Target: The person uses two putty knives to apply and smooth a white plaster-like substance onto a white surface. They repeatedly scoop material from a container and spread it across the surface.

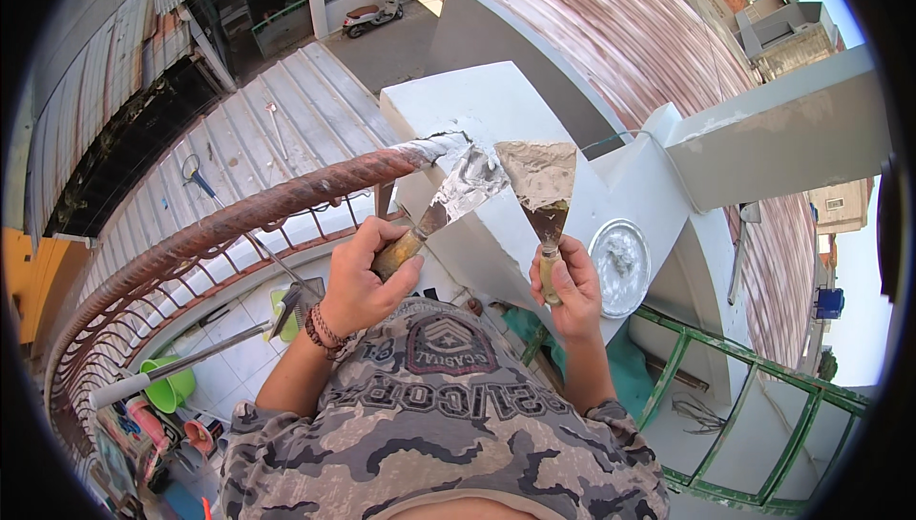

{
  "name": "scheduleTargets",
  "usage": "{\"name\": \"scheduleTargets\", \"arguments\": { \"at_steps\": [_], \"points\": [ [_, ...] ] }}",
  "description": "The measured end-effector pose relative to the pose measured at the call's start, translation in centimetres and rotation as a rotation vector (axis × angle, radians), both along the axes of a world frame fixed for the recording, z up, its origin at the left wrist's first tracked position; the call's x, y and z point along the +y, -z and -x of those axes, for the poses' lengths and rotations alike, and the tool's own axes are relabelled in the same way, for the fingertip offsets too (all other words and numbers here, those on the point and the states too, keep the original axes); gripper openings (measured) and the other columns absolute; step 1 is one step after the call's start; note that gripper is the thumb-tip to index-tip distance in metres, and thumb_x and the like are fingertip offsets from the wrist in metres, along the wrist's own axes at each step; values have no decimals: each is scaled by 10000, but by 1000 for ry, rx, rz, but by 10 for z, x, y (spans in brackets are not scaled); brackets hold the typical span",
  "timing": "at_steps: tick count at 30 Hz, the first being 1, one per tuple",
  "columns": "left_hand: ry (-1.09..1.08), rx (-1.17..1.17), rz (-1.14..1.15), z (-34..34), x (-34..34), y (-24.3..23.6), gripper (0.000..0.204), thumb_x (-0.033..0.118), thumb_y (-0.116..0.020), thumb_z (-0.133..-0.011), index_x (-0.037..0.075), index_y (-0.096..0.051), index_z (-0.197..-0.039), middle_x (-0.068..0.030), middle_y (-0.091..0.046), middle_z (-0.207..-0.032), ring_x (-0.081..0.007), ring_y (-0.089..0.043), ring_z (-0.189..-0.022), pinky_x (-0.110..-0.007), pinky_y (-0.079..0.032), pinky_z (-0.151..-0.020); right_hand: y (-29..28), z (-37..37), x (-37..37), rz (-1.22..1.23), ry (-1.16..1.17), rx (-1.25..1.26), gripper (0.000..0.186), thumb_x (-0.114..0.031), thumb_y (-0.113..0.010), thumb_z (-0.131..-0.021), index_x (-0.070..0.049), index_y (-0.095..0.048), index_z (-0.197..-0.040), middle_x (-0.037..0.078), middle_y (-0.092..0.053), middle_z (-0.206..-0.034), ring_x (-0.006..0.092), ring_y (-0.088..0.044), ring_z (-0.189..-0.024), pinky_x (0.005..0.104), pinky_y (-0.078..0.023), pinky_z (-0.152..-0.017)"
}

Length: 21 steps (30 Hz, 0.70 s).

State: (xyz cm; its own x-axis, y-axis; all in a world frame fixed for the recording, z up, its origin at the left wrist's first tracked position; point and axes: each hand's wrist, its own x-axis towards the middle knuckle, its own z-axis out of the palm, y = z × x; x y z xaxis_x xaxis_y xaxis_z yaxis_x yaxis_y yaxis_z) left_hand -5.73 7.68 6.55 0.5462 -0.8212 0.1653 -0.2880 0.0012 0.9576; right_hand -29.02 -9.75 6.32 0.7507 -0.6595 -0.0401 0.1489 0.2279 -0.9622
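Observation:
In my left hand (355, 275), the fingers are closed round the wooden handle of a putty knife (468, 184) whose blade is smeared with whitish putty. My right hand (572, 281) grips a second, wider putty knife (536, 176), its blade covered in grey-beige putty. The two blades point away from me and almost meet at their far ends. Below them is a white wall ledge (468, 95), with fresh putty where the rusty twisted handrail (286, 194) joins it. Right of my right hand is a round white tub (646, 281) with putty inside.
A green metal ladder (730, 343) lies at the lower right. On the tiled floor at left are a lime-green bucket (172, 386), a long-handled tool (205, 358) and assorted items. Beyond the railing spreads a corrugated roof (258, 119); a scooter (372, 14) is parked far below.

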Motion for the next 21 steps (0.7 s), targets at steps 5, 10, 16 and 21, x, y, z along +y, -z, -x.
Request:
{"name": "scheduleTargets", "arguments": {
  "at_steps": [5,10,16,21],
  "points": [
    [-24,-59,16,-3,-1,4,285,108,-732,-801,-10,-570,-1003,-112,-655,-779,-147,-611,-653,-272,-495,-635,-4,-3,12,19,31,44,385,-192,-560,-1006,3,-451,-1319,65,-602,-990,98,-537,-744,220,-429,-559],
    [-22,-116,67,-10,0,5,268,73,-733,-783,-16,-582,-986,-85,-652,-776,-109,-584,-673,-255,-476,-634,-9,-1,15,58,33,46,368,-176,-557,-1007,5,-459,-1311,55,-602,-972,84,-526,-737,216,-421,-561],
    [8,-126,64,-16,0,0,274,88,-741,-775,-10,-600,-989,-102,-653,-766,-156,-613,-647,-270,-486,-617,-12,5,15,113,20,104,327,-146,-565,-1003,5,-496,-1284,40,-596,-970,58,-502,-735,206,-410,-582],
    [28,-197,56,-25,-1,0,275,94,-752,-761,-3,-616,-979,-114,-648,-744,-192,-625,-611,-280,-489,-591,-17,3,17,274,44,189,291,-126,-584,-991,17,-553,-1243,28,-591,-989,68,-518,-803,211,-437,-686]
  ]
}}
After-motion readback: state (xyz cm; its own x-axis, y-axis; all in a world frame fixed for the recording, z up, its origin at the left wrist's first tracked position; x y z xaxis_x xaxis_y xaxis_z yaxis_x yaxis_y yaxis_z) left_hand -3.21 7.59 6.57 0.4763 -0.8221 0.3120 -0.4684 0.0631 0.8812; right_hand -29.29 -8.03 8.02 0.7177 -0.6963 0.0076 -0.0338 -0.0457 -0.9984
